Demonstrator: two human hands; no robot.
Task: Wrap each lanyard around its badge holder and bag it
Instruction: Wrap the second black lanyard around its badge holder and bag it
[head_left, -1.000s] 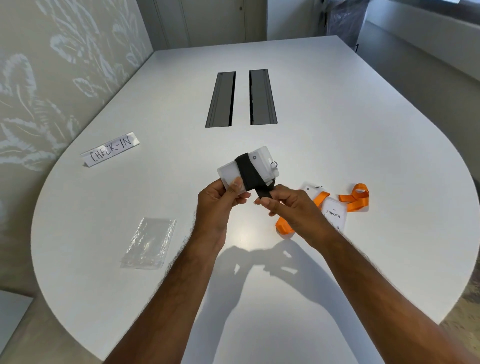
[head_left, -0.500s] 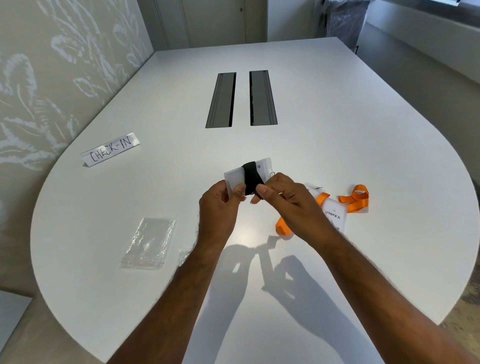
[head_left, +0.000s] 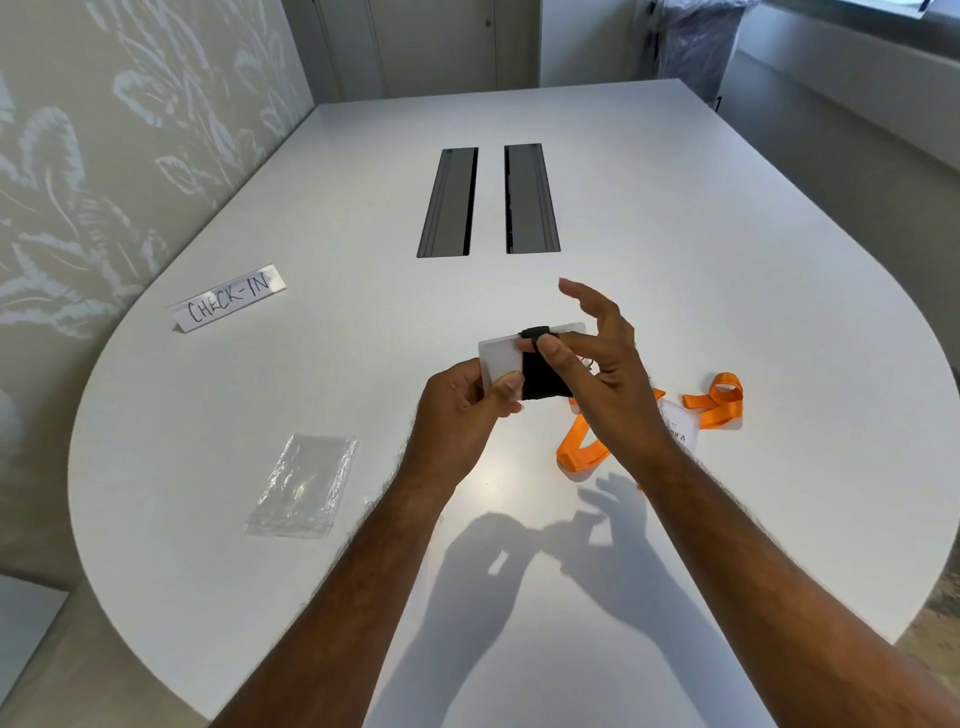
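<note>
Left grip (head_left: 467, 400) clamps badge holder (head_left: 501, 358); right grip (head_left: 602, 374), fingers newly spread, thumb-pins black lanyard (head_left: 540, 376) beneath: wrap finished, bagging next.

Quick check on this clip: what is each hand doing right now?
Left hand: closed on the badge holder, thumb on its face.
Right hand: fingers spread, thumb pressing the black lanyard against the holder.

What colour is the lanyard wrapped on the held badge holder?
Black lanyard, clearest in the head view.
</note>
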